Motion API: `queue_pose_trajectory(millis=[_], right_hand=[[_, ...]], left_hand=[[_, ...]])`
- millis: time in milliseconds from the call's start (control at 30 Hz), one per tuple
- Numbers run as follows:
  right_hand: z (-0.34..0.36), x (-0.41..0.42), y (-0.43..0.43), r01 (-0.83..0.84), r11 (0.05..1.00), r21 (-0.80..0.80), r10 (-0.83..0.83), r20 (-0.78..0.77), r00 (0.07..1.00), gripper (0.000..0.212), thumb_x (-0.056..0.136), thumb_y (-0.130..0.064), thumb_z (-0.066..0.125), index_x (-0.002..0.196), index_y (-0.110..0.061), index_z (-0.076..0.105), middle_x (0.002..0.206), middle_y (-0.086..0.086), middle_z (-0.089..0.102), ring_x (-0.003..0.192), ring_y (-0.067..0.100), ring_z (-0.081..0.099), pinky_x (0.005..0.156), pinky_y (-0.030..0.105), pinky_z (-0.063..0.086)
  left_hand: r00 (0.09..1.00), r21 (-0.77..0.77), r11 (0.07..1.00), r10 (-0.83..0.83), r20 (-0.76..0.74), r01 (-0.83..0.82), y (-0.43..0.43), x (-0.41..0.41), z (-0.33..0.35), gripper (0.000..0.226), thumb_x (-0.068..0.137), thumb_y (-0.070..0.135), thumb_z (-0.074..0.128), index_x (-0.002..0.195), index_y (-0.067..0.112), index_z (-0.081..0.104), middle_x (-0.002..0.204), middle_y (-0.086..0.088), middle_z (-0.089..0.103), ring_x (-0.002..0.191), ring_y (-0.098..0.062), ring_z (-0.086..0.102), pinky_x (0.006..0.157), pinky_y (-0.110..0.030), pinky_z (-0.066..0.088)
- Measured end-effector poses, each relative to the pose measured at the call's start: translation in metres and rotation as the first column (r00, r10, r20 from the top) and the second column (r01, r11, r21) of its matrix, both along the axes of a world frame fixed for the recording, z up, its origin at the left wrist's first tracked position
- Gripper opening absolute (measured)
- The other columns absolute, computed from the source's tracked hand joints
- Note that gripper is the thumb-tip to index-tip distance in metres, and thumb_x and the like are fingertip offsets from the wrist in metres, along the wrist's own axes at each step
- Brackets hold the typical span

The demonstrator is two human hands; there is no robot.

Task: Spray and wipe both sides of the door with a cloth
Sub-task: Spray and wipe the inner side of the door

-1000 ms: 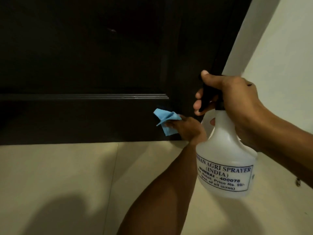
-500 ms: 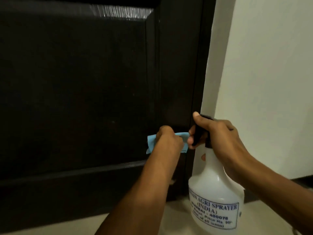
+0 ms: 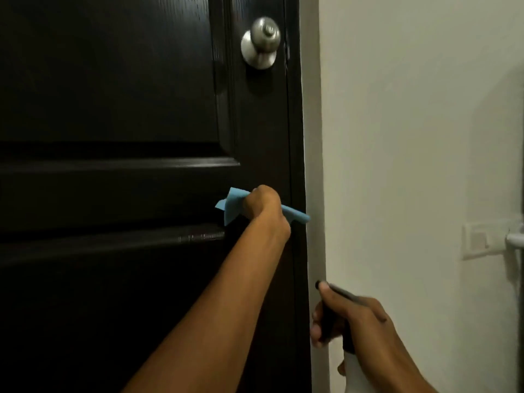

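No legible text, label or number anywhere in view.

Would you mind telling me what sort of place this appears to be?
Probably a room in a home: a dark panelled door with a round metal knob, a plain painted wall and a wall switch plate.

Two bare forearms, no sleeves, no jewellery

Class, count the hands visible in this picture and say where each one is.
2. The left hand presses the blue cloth against the dark door, below the knob. The right hand grips the spray bottle at lower right, beside the door's edge.
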State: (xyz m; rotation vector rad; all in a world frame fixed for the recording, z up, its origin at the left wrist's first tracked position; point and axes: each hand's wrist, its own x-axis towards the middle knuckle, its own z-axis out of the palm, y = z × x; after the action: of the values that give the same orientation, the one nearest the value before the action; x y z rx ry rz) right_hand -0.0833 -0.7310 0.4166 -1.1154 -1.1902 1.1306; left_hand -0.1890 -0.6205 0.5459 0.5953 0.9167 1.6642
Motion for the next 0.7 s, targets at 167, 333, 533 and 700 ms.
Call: queue_pose_trajectory(millis=[167,333,533,700], right_hand=[[0.121,-0.002,0.001,0.033,0.997,-0.066,-0.036,-0.05,0.998,0.046,0.091,-0.028,0.07,0.066,0.011,0.069,0.07,0.035,0.066,0.059,0.033,0.063,0.06,0.033,0.049],[0.236,0.004,-0.004,0.04,0.995,-0.095,-0.047,-0.079,0.996,0.048,0.094,-0.027,0.067,0.062,0.008,0.067,0.066,0.031,0.064,0.058,0.031,0.062,0.057,0.032,0.049],[0.32,0.015,-0.017,0.007,0.975,-0.222,-0.033,-0.113,0.993,0.046,0.096,-0.024,0.065,0.064,0.009,0.066,0.065,0.028,0.063,0.056,0.03,0.062,0.048,0.024,0.05],[0.367,0.015,-0.021,0.021,0.948,-0.317,-0.042,-0.059,0.997,0.046,0.095,-0.023,0.067,0.058,0.004,0.068,0.063,0.022,0.068,0.055,0.028,0.067,0.055,0.027,0.053]], left_hand=[[0.929,0.231,0.944,0.288,-0.233,-0.235,-0.002,0.007,0.122,0.028,0.105,0.038,0.035,0.101,0.016,0.051,0.083,-0.001,0.055,0.076,-0.015,0.056,0.068,-0.028,0.045],[0.408,0.762,0.585,0.79,-0.457,-0.279,0.017,-0.019,0.202,0.052,0.098,0.035,0.038,0.146,0.017,0.031,0.14,-0.01,0.048,0.125,-0.022,0.052,0.104,-0.043,0.046],[-0.136,0.652,0.746,0.666,-0.733,0.137,0.037,-0.044,0.229,0.079,0.09,0.025,0.045,0.157,0.031,0.003,0.162,-0.011,0.005,0.15,-0.031,0.006,0.117,-0.059,0.021],[-0.461,0.506,0.814,0.579,-0.673,0.284,0.039,-0.061,0.254,0.097,0.079,0.022,0.075,0.156,0.033,0.017,0.156,-0.021,0.012,0.147,-0.038,0.007,0.114,-0.059,0.015]])
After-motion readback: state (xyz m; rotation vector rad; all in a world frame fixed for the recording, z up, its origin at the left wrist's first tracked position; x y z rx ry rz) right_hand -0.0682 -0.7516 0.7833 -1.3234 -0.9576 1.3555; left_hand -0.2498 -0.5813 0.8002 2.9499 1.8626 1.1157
